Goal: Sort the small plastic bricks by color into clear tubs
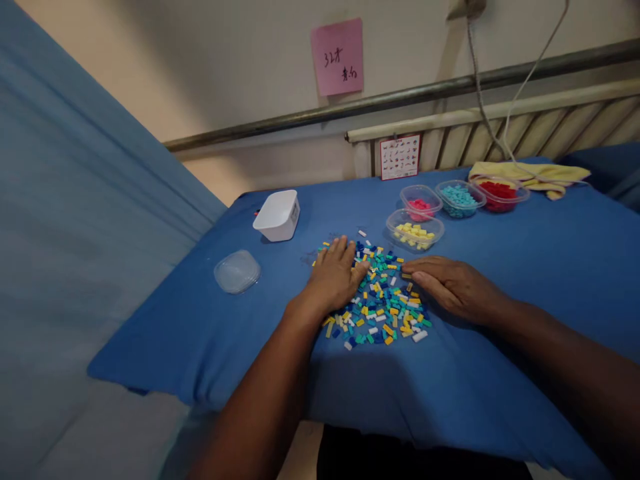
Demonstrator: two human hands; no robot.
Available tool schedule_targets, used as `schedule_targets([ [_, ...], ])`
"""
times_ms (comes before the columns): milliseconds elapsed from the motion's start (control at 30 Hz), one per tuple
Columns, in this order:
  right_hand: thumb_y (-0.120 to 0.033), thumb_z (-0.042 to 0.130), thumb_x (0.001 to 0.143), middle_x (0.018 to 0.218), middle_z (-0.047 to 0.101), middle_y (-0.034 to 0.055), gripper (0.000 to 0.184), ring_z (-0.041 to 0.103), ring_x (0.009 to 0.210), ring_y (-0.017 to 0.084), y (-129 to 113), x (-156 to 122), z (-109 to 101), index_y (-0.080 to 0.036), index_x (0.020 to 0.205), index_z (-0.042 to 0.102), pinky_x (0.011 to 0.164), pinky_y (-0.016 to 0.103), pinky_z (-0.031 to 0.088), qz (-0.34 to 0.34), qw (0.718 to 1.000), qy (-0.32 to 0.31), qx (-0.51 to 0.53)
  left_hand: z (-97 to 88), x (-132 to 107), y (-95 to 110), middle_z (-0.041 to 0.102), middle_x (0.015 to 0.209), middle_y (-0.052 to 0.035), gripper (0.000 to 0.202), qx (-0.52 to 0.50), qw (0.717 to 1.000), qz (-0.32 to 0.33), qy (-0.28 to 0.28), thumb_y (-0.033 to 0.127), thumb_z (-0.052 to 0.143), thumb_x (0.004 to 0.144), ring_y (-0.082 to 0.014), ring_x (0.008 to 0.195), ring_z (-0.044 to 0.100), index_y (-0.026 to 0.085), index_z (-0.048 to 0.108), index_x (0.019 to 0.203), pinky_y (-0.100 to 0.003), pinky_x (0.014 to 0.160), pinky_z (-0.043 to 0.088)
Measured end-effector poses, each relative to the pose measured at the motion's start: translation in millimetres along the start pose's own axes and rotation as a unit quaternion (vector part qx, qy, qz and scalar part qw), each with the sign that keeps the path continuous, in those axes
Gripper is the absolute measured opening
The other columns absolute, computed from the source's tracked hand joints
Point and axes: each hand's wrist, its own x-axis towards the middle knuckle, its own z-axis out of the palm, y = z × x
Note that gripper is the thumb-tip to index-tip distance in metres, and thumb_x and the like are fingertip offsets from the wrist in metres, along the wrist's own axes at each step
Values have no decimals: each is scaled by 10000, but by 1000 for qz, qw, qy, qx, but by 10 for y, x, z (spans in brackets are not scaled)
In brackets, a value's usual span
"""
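A pile of small building bricks (pixel 380 313) in blue, teal, yellow and white lies spread on the blue cloth. My left hand (pixel 334 277) rests flat over the pile's left side, fingers stretched and somewhat apart, covering some bricks. At the right edge of the pile is my right hand (pixel 453 287), its fingers extended toward the bricks and its thumb beside them. Nothing held shows in either hand. Just behind the pile stands a clear tub of pale yellow bricks (pixel 414 233).
Farther back are tubs of pink bricks (pixel 420 208), light blue bricks (pixel 459 199) and red bricks (pixel 499 192). A white box (pixel 277 217) and a clear lid (pixel 237 272) are at left. A yellow cloth (pixel 530 175) lies at the back right, near a radiator (pixel 500 123).
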Motion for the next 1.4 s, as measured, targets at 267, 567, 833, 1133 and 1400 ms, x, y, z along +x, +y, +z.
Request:
schedule_targets([
  [267,-370,630,1072,1125,826,121,319,781,922,296,89,50,-186,-223,1311,782,884,465,640,56,970,201,-126,68,-336,506,95,1877,-151,950,-55,978,188,-75,797,215,1093,-328,1760,49,151,250,1789,-540,1426,98],
  [567,-356,576,1055,1079,817,122,387,769,913,308,558,24,-132,-216,1364,761,813,453,614,102,970,145,-169,127,-376,605,168,1872,-123,880,-45,956,284,-65,770,291,1107,-285,1761,88,196,319,1774,-520,1431,67],
  [833,-376,592,1073,1077,823,135,351,780,913,300,527,3,-157,-184,1291,788,811,435,613,72,970,129,-195,-29,-28,-58,227,1864,-122,666,37,998,29,41,540,362,1159,-341,1746,180,221,407,1742,-615,1412,93],
  [1133,-407,604,1065,986,846,121,356,784,824,278,438,-10,-140,-169,1225,814,731,380,569,54,956,120,-263,45,309,-501,559,1683,-208,542,-143,965,-71,207,425,370,1167,-345,1623,462,120,647,1518,-549,1351,324],
  [1400,-430,567,1089,987,872,98,362,811,872,295,268,292,-38,-204,1126,846,681,362,464,59,930,85,-353,163,431,-617,796,1347,-186,672,-383,861,-120,312,598,307,1152,-319,1342,714,145,799,1210,-438,1196,506],
])
